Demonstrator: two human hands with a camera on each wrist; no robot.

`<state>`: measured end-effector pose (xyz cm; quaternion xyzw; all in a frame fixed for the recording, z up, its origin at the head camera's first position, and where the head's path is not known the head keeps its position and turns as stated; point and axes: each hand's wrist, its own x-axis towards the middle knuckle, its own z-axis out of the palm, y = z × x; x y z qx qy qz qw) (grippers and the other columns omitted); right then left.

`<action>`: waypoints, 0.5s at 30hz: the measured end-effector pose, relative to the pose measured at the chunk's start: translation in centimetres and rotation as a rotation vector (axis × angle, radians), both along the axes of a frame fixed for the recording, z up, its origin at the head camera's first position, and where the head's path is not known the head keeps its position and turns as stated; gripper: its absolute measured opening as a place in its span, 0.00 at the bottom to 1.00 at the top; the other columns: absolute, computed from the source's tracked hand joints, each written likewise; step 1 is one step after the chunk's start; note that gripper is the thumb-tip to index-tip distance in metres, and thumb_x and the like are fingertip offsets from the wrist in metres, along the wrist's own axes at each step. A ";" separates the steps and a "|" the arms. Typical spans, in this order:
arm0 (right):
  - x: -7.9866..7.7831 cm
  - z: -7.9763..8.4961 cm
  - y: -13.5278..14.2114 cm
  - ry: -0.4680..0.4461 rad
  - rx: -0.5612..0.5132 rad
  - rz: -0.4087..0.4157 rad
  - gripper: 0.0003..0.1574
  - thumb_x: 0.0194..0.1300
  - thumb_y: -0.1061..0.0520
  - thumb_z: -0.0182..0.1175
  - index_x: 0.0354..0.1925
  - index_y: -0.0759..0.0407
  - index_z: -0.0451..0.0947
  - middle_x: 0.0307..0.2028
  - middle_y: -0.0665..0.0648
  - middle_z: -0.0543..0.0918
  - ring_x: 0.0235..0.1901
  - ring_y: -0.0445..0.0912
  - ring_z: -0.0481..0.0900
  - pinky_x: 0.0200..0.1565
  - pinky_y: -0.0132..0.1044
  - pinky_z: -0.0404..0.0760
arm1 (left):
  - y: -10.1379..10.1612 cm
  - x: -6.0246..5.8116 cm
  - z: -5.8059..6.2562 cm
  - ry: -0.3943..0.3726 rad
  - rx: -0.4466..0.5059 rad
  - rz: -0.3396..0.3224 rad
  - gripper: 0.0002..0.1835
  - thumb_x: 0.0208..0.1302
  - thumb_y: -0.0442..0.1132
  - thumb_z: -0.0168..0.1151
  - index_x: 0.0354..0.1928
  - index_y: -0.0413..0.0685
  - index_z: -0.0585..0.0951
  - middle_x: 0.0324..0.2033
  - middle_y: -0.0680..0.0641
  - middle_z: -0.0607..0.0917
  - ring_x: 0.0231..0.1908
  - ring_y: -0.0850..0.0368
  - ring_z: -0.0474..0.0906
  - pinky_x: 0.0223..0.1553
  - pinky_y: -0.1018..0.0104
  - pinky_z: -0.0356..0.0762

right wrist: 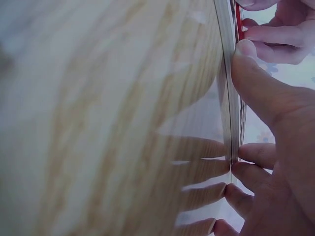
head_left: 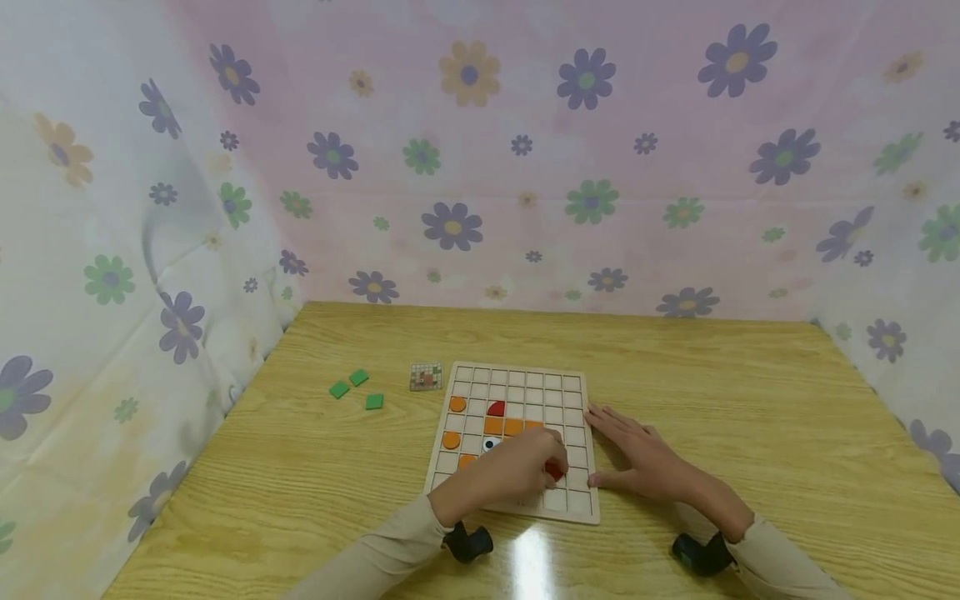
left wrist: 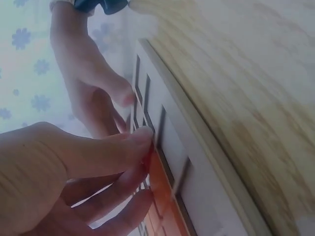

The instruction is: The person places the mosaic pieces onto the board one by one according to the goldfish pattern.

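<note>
A wooden grid board [head_left: 576, 435] lies flat on the table. My left hand [head_left: 517, 462] reaches over its lower middle and pinches a red tile [head_left: 555, 472] between thumb and fingers, close over the squares; the right wrist view catches the thin edge of this red tile [right wrist: 240, 23]. Orange square tiles [head_left: 513, 427], a red quarter-round tile [head_left: 496, 408] and a white tile with an eye [head_left: 491, 444] sit in the grid, others hidden under the hand. Along the board's right edge, my right hand [head_left: 641, 454] rests with fingers spread, thumb and fingertips touching the rim.
Orange round tiles [head_left: 451, 440] occupy squares on the board's left side. Left of the board lie green square tiles [head_left: 374, 402] and a small pattern card [head_left: 426, 377]. Flowered cloth [head_left: 525, 167] hangs behind and beside the wooden table [head_left: 337, 483].
</note>
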<state>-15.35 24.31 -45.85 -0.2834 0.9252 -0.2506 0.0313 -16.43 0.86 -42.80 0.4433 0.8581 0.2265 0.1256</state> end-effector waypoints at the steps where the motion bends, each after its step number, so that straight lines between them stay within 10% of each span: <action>1: 0.0 0.0 0.0 -0.003 0.001 0.000 0.56 0.56 0.35 0.64 0.70 0.63 0.56 0.69 0.65 0.57 0.67 0.64 0.54 0.52 0.68 0.60 | -0.1 -0.1 -0.1 -0.002 0.005 -0.004 0.06 0.56 0.28 0.66 0.33 0.46 0.86 0.30 0.57 0.80 0.32 0.70 0.73 0.33 0.82 0.70; 15: -0.1 -0.1 0.0 -0.008 0.011 -0.009 0.56 0.55 0.34 0.63 0.70 0.62 0.57 0.69 0.64 0.57 0.67 0.64 0.54 0.52 0.68 0.59 | -1.7 -0.4 -0.2 0.052 0.024 0.016 0.06 0.58 0.37 0.68 0.38 0.47 0.87 0.33 0.56 0.80 0.34 0.69 0.72 0.34 0.81 0.69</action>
